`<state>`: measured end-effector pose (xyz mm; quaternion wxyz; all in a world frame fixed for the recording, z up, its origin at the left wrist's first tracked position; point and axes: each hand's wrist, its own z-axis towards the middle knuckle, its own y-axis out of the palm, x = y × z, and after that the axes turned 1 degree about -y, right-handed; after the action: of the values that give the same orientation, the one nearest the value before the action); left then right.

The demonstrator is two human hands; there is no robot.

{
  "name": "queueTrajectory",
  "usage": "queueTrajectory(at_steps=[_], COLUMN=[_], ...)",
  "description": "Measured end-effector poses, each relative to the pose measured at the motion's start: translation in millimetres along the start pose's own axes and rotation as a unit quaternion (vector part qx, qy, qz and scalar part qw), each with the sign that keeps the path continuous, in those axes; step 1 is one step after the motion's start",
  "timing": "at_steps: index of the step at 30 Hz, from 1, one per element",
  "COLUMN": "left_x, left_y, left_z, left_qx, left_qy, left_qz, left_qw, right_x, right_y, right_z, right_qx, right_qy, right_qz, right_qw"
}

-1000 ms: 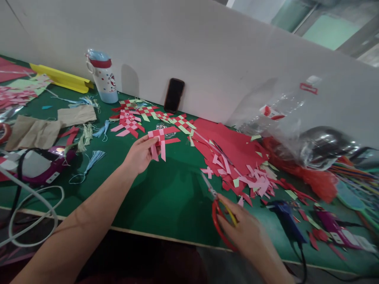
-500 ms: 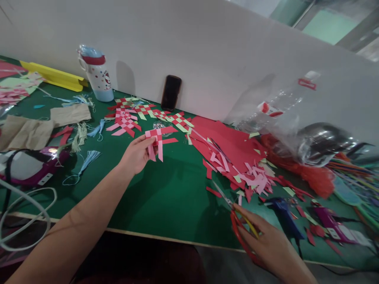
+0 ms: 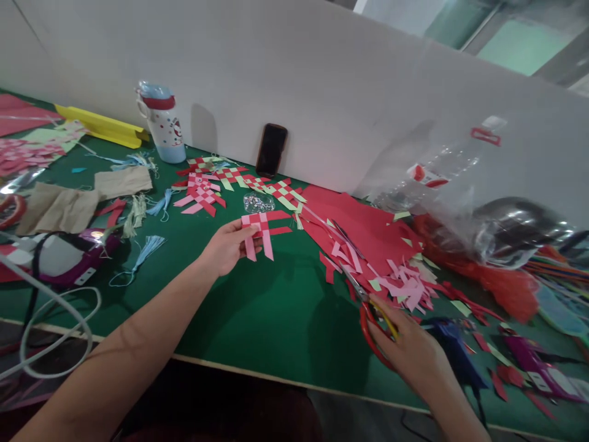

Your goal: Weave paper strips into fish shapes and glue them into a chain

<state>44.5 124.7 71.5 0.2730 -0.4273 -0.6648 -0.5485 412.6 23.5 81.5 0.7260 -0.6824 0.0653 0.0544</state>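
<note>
My left hand pinches a woven paper fish of red and pink strips above the green table. Its loose strip ends stick out to the right and downward. In my right hand is a pair of scissors with red and yellow handles, the blades pointing up and left and looking closed. The blade tips are near red and pink paper scraps. Just behind the held piece lies a small clear dish of beads. Several finished woven paper fish lie farther back.
A phone and a bottle stand by the wall. Red paper sheets lie right of centre. Glue guns, a clear plastic bottle and a red bag crowd the right; tassels and a white cable the left.
The view has shifted slightly, so things sit farther right and lower. My right hand has raised the scissors toward the paper scraps. My left hand keeps hold of the woven paper fish.
</note>
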Motion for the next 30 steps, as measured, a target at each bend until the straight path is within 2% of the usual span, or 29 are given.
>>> queueTrajectory(at_steps=[3, 5, 7, 9, 11, 13, 14, 17, 19, 24, 27, 30], left_x=[0.0, 1.3, 2.4, 2.2, 0.0, -3.7, -6.0, -12.6, -15.9, -16.1, -12.3, -10.1], left_y=[1.0, 2.3, 4.7, 8.5, 13.3, 18.3, 20.4, 24.2, 24.3, 21.9, 22.0, 23.0], left_z=[-0.7, -1.6, -3.3, -6.1, -9.6, -13.0, -14.3, -16.3, -15.9, -14.3, -13.8, -13.1], left_qx=[-0.014, -0.018, -0.032, -0.059, -0.101, -0.133, -0.143, -0.154, -0.159, -0.180, -0.165, -0.141], left_qy=[0.001, 0.001, -0.001, -0.005, -0.014, -0.029, -0.038, -0.064, -0.076, -0.086, -0.049, -0.007], left_qz=[0.025, 0.048, 0.073, 0.091, 0.110, 0.143, 0.161, 0.190, 0.192, 0.230, 0.318, 0.350], left_qw=[1.000, 0.999, 0.997, 0.994, 0.989, 0.980, 0.976, 0.968, 0.966, 0.953, 0.932, 0.926], right_x=[-3.6, -3.0, -6.9, -21.5, -48.2, -81.4, -97.8, -136.1, -149.7, -152.6, -147.7, -146.1], right_y=[15.3, 16.1, 6.8, -8.8, -22.7, -28.0, -26.6, -10.5, 3.2, 21.9, 24.0, 26.0], right_z=[18.0, 26.2, 31.8, 37.4, 46.3, 59.6, 67.1, 86.2, 91.3, 85.5, 83.7, 83.8], right_qx=[0.021, -0.021, -0.074, -0.078, -0.005, 0.052, 0.053, -0.053, -0.105, -0.117, -0.132, -0.156], right_qy=[-0.019, -0.031, -0.030, -0.020, -0.024, -0.074, -0.094, -0.125, -0.122, -0.114, -0.104, -0.106], right_qz=[-0.059, -0.089, -0.102, -0.074, 0.025, 0.165, 0.232, 0.357, 0.398, 0.423, 0.426, 0.429], right_qw=[0.998, 0.995, 0.992, 0.994, 0.999, 0.982, 0.967, 0.924, 0.903, 0.891, 0.889, 0.883])
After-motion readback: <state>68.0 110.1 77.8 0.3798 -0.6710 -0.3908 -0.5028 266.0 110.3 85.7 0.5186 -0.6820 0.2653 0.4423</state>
